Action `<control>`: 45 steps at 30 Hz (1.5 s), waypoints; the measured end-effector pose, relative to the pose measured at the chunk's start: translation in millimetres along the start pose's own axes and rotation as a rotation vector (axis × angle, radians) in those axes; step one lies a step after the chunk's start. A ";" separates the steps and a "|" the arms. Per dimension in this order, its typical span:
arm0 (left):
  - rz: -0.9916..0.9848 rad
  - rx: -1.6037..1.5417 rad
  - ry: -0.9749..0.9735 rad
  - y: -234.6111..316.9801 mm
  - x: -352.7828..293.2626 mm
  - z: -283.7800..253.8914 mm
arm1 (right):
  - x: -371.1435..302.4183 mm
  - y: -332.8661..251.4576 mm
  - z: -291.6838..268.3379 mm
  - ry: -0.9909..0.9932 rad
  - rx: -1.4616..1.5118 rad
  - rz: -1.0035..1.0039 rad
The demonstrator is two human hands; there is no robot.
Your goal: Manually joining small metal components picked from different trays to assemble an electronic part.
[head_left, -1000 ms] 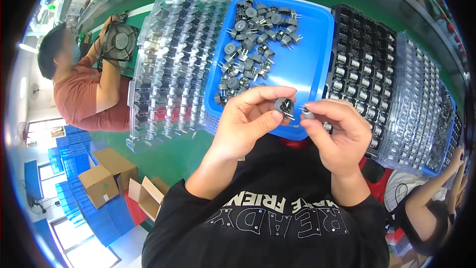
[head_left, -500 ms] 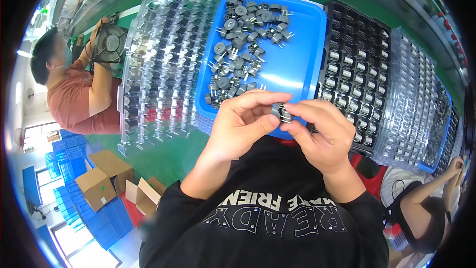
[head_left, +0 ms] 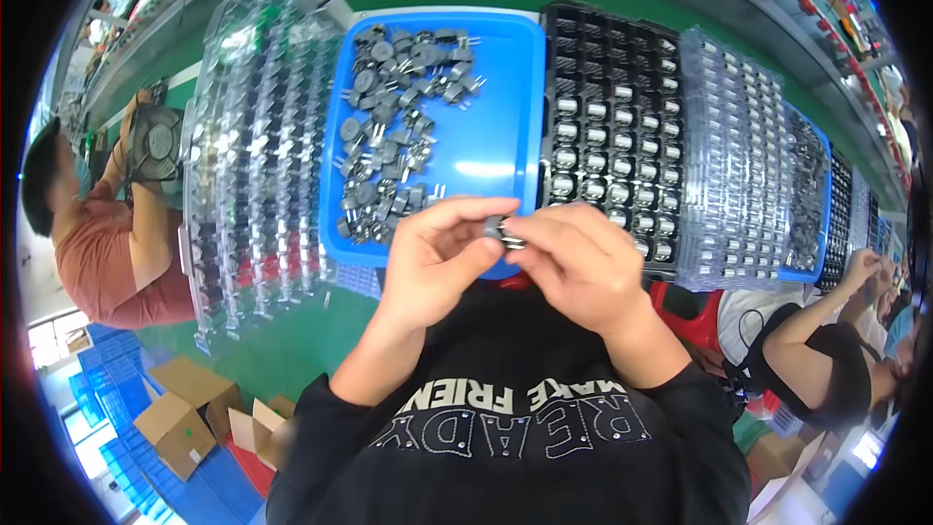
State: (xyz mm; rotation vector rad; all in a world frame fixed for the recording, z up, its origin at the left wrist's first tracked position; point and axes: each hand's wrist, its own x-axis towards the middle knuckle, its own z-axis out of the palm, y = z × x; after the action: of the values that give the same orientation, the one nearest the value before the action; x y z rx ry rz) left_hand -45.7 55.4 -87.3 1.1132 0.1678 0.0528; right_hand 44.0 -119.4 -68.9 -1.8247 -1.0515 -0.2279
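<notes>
A small round grey component with metal pins (head_left: 494, 227) is pinched between the thumb and forefinger of my left hand (head_left: 423, 262). My right hand (head_left: 588, 267) meets it from the other side, its thumb and forefinger closed at the pins; whether they hold a second small piece is hidden. Both hands are raised in front of my chest, at the near edge of a blue tray (head_left: 491, 122). Many loose grey components (head_left: 389, 151) of the same kind lie heaped along the tray's left side, pins pointing every way.
Right of the tray is a black compartment tray (head_left: 595, 49) partly filled with silvery parts, then stacked clear trays (head_left: 734, 156). Clear blister trays (head_left: 262, 146) stand at the left. A co-worker (head_left: 121, 243) sits far left near a fan (head_left: 154, 143); cardboard boxes (head_left: 180, 428) are lower left.
The view has swung, so the trays appear further left. Both hands remain together around the component, with the right fingers still at its pins.
</notes>
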 end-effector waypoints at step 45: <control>0.166 -0.022 -0.119 7.3 0.5 6.1 | 3.5 -18.0 -11.4 0.069 -0.020 -0.103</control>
State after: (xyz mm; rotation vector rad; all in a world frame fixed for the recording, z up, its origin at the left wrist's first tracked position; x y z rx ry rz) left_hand -43.9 53.2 -78.2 1.1034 -0.0320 0.1356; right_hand 36.0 -124.1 -49.5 -1.7702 -1.0991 -0.3614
